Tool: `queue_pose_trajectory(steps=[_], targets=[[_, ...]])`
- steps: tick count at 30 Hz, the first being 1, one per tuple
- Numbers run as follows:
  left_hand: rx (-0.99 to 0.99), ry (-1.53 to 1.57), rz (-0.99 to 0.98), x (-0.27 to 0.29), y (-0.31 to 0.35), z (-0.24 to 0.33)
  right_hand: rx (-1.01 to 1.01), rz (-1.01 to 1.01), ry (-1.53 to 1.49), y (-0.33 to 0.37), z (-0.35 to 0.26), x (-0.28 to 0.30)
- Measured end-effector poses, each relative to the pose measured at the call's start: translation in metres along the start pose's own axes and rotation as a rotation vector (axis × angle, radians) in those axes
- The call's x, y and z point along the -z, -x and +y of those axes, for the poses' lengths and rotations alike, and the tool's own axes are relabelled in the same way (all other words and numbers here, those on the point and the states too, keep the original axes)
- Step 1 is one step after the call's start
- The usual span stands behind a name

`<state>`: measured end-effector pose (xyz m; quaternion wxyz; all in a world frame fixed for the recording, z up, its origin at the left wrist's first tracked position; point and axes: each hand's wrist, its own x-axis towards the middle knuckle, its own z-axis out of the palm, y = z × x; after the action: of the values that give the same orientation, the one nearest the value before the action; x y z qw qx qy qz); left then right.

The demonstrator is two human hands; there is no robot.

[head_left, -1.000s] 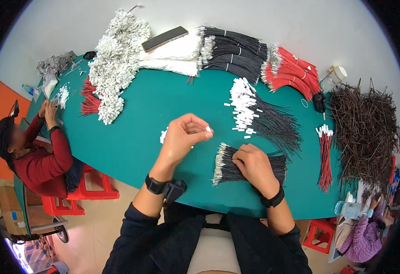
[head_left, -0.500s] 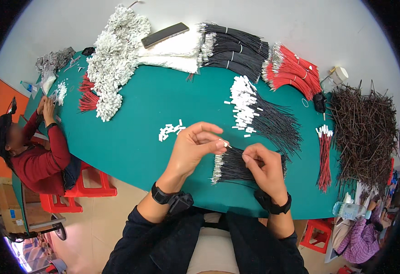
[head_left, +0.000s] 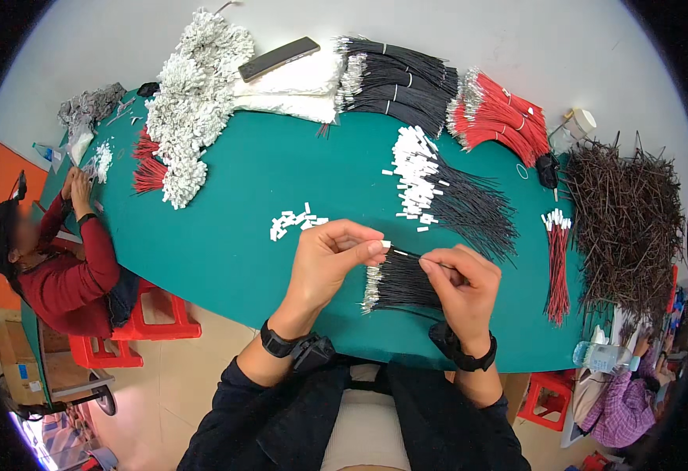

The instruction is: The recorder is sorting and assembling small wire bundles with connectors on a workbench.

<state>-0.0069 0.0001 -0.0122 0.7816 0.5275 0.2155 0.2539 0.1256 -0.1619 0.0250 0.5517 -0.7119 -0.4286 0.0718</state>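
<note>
In front of me my left hand [head_left: 330, 259] pinches a small white plastic connector housing [head_left: 386, 245] between thumb and forefinger. My right hand [head_left: 463, 289] is closed on a thin black wire [head_left: 413, 255], its bright tip close to the housing. Whether the tip sits inside the housing is too small to tell. Beneath and between both hands lies a row of black wires with metal terminals [head_left: 370, 290]. Loose white housings [head_left: 287, 224] are scattered just beyond my left hand. Farther off, a pile of black wires with white housings on their ends [head_left: 414, 177] lies fanned out.
Bundled black wires [head_left: 406, 78] and red wires [head_left: 509, 118] line the green table's [head_left: 242, 188] back edge. White-ended bunches [head_left: 191, 102] stand left, beside white bags [head_left: 293, 86]. Red wires [head_left: 557, 267] and a brown tangle [head_left: 625, 224] lie right. A co-worker [head_left: 53, 251] sits left.
My right hand has shifted slightly right and up, and the wire now shows stretched between my hands. My left hand keeps its pinch on the housing, which has turned a little.
</note>
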Motion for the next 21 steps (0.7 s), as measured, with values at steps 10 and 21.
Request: queue_pose_trajectory(steps=[10, 21], targets=[[0.015, 0.009, -0.035, -0.0022, 0.0036, 0.0053, 0.03, 0.006, -0.001, -0.0015, -0.0022, -0.0016], [0.002, -0.016, -0.052, -0.003, 0.0035, 0.0072, 0.032, -0.006, 0.03, -0.0019, -0.0032, 0.002]])
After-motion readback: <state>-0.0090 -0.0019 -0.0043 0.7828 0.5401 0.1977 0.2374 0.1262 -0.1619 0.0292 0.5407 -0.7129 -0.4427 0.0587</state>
